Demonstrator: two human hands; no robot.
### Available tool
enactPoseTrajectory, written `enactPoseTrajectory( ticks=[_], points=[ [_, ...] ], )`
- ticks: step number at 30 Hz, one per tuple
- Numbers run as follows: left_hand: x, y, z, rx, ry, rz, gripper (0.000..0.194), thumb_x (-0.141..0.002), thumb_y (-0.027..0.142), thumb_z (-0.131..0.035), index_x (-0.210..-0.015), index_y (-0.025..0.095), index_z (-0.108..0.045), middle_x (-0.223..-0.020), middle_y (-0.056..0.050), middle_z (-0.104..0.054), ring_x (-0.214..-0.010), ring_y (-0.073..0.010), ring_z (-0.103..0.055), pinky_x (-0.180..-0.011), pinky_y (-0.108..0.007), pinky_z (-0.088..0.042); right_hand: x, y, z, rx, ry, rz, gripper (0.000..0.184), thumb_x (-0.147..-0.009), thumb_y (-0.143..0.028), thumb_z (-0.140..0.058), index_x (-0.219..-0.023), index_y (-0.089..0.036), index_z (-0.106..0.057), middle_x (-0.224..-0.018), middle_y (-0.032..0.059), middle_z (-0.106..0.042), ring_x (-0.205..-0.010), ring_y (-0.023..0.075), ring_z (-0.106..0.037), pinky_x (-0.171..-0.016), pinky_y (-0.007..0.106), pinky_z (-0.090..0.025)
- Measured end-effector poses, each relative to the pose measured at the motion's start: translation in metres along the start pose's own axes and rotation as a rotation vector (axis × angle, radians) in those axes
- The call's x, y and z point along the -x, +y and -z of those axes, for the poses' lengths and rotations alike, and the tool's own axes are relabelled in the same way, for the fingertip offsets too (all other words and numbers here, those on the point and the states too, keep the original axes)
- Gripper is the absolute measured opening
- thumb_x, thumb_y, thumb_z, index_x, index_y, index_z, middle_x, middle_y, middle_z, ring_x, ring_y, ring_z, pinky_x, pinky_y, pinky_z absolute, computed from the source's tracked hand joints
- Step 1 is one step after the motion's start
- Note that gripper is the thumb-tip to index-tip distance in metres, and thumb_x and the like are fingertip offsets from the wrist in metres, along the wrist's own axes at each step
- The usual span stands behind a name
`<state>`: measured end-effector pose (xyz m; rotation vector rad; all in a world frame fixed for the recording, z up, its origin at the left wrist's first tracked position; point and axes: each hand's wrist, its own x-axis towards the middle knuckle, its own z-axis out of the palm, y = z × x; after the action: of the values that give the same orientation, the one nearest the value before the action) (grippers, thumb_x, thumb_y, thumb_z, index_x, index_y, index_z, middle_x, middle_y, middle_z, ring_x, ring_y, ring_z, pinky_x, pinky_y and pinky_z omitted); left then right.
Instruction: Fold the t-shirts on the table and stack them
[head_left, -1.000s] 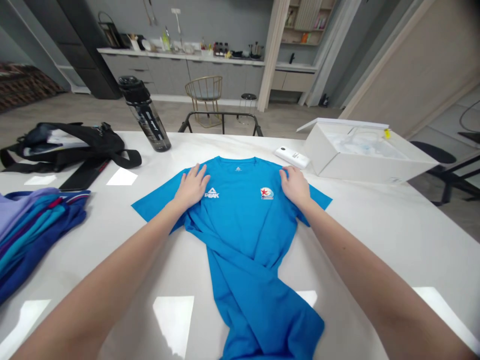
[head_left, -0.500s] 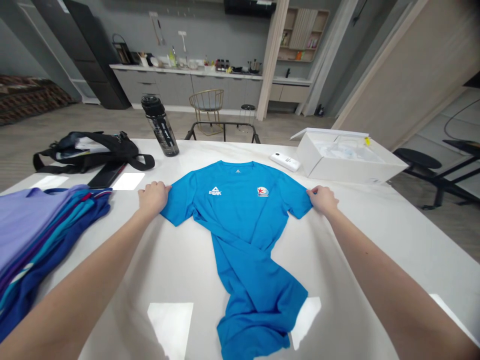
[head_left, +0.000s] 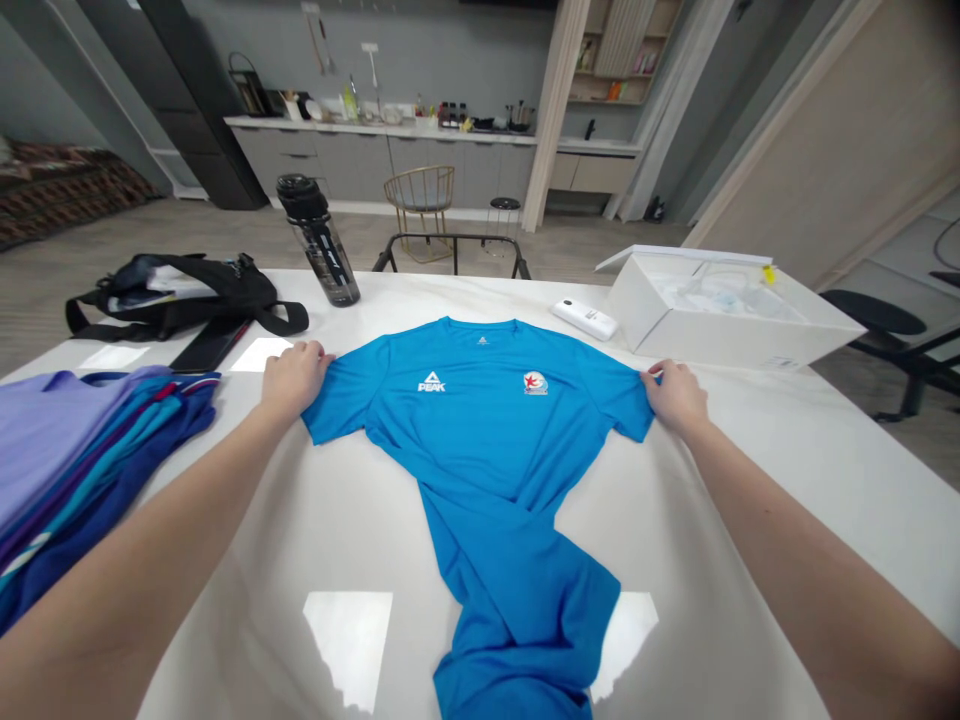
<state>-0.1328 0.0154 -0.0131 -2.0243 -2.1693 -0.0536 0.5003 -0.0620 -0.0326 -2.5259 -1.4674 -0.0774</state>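
A blue T-shirt (head_left: 487, 430) lies front side up on the white table (head_left: 742, 560), its collar towards the far edge. The chest carries a white PEAK logo and a round badge with a red star. The shirt's upper part is spread flat, while its lower part is twisted and bunched near me. My left hand (head_left: 295, 378) is closed on the edge of the sleeve on the left. Opposite it, my right hand (head_left: 675, 396) pinches the edge of the other sleeve.
Folded clothes (head_left: 97, 450) are stacked at the left edge. Behind them lie a black bag (head_left: 187, 295) and a dark phone (head_left: 210, 345). A black bottle (head_left: 321, 240) stands near the far edge. A white remote (head_left: 586, 319) lies beside an open white box (head_left: 727, 310) at the right.
My hands have moved farther apart, drawing both sleeves outward. The shirt's chest is wider and flatter; its lower part is still twisted.
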Motion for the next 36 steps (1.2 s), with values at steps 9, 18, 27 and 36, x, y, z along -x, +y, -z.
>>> enactPoseTrajectory(
  ticks=[9, 18, 27, 36],
  points=[
    [0.083, 0.102, 0.029, 0.414, -0.091, -0.690, 0.038, -0.102, 0.037, -0.037, -0.126, 0.026, -0.064, -0.132, -0.008, -0.063, -0.120, -0.0229, -0.059, -0.105, -0.036, -0.045, 0.115, -0.079, 0.020, -0.181, -0.041, 0.607, 0.027, -0.099, -0.036, -0.049, -0.115, -0.023, -0.067, -0.129, 0.0116, -0.062, -0.120, 0.0281, -0.053, -0.099, 0.041, -0.041],
    [0.215, 0.174, 0.042, 0.605, -0.099, -0.860, 0.032, -0.103, 0.039, -0.046, -0.121, 0.024, -0.068, -0.131, -0.007, -0.066, -0.122, -0.0218, -0.059, -0.109, -0.040, -0.041, 0.248, -0.109, 0.037, -0.394, -0.146, 0.816, 0.021, -0.100, -0.033, -0.056, -0.108, -0.025, -0.073, -0.132, 0.0094, -0.063, -0.123, 0.0247, -0.056, -0.105, 0.042, -0.040],
    [0.302, 0.159, 0.070, 0.576, -0.070, -0.732, 0.041, -0.098, 0.038, -0.055, -0.137, 0.024, -0.056, -0.119, -0.008, -0.065, -0.115, -0.0265, -0.057, -0.107, -0.047, -0.037, 0.315, -0.063, 0.048, -0.609, -0.152, 0.707, 0.017, -0.094, -0.028, -0.064, -0.105, -0.024, -0.075, -0.116, 0.0086, -0.071, -0.113, 0.0256, -0.063, -0.103, 0.043, -0.044],
    [0.330, 0.151, 0.074, 0.742, -0.026, -0.653, 0.026, -0.086, 0.013, -0.052, -0.107, 0.025, -0.062, -0.112, -0.003, -0.067, -0.114, -0.0204, -0.059, -0.119, -0.048, -0.025, 0.331, -0.050, 0.054, -1.135, -0.457, 0.444, 0.034, -0.082, -0.040, -0.072, -0.108, -0.018, -0.073, -0.080, 0.0012, -0.070, -0.071, 0.0168, -0.060, -0.072, 0.031, -0.048]
  ],
)
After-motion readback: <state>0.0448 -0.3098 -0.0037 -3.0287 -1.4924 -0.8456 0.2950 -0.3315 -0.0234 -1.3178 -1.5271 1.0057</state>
